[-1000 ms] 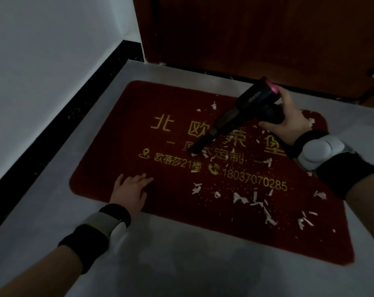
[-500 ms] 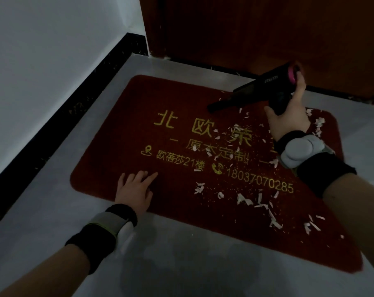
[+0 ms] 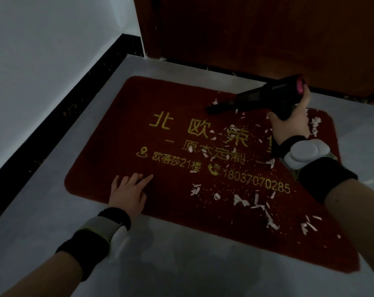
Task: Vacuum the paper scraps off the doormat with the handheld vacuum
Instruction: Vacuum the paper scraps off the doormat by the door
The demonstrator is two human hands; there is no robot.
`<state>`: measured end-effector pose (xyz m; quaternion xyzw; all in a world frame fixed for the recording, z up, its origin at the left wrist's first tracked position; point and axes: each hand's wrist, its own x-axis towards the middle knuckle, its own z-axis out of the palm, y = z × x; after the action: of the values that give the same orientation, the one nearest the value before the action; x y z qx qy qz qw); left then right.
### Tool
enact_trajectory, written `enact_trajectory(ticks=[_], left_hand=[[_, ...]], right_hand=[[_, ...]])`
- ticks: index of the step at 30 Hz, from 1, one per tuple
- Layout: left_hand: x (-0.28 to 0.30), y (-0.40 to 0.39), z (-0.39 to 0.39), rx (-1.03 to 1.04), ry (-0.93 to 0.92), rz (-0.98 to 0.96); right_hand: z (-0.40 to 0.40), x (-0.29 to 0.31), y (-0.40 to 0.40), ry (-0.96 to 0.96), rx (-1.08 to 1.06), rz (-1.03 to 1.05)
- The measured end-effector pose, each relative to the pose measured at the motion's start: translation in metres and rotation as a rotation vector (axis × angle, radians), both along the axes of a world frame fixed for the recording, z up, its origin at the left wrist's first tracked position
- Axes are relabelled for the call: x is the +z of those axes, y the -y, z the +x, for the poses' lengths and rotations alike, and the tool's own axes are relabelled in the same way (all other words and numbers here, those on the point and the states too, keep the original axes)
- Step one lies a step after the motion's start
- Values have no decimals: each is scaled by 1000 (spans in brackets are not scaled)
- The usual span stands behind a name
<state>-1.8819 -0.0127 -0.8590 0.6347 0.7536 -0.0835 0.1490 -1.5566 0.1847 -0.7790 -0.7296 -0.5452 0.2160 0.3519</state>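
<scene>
A dark red doormat (image 3: 126, 133) with yellow lettering lies on the grey floor. White paper scraps (image 3: 244, 200) are strewn over its middle and right part, thickest near the front right. My right hand (image 3: 291, 123) grips the handle of a black handheld vacuum (image 3: 265, 97) with a pink rear end. The vacuum lies nearly level, its nozzle tip pointing left over the mat's far edge, close to a few scraps. My left hand (image 3: 128, 191) rests flat on the mat's near left edge, fingers spread.
A dark wooden door (image 3: 256, 31) stands right behind the mat. A white wall (image 3: 42, 50) with a black baseboard (image 3: 59, 116) runs along the left. Grey floor (image 3: 181, 264) spreads in front of the mat.
My right hand has carried the vacuum from the mat's middle up and away to the far edge, the nozzle now flatter and pointing left. My left hand has stayed on the mat.
</scene>
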Motion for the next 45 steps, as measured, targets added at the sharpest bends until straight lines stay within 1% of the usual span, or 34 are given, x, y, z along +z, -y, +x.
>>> enact_trajectory(ticks=[4, 9, 13, 15, 16, 18, 22, 25, 32, 38, 45], left_hand=[[-3, 0, 0, -2, 4, 26], [-5, -2, 4, 34, 40, 127], [-8, 0, 7, 3, -16, 115], [-11, 2, 7, 4, 1, 128], [-14, 3, 6, 12, 13, 137], [-21, 6, 5, 7, 19, 151], [-24, 10, 2, -17, 1, 131], [-23, 10, 2, -11, -20, 123], [-24, 11, 2, -56, -86, 121], [-20, 11, 6, -24, -36, 69], [-13, 10, 7, -24, -44, 44]], right_hand=[[20, 1, -1, -44, -118, -8], [22, 2, -4, -73, -130, -39], [10, 3, -12, -105, -159, -44], [4, 4, -20, -150, -175, -56], [2, 5, -24, -152, -188, -74], [-2, 11, -32, -99, -235, -129], [-8, 15, -52, -63, -279, -146], [-12, 11, -57, -55, -244, -168], [-12, 10, -57, -11, -149, -90], [-4, 16, -55, 29, -90, -100], [0, 13, -55, 23, -84, -76]])
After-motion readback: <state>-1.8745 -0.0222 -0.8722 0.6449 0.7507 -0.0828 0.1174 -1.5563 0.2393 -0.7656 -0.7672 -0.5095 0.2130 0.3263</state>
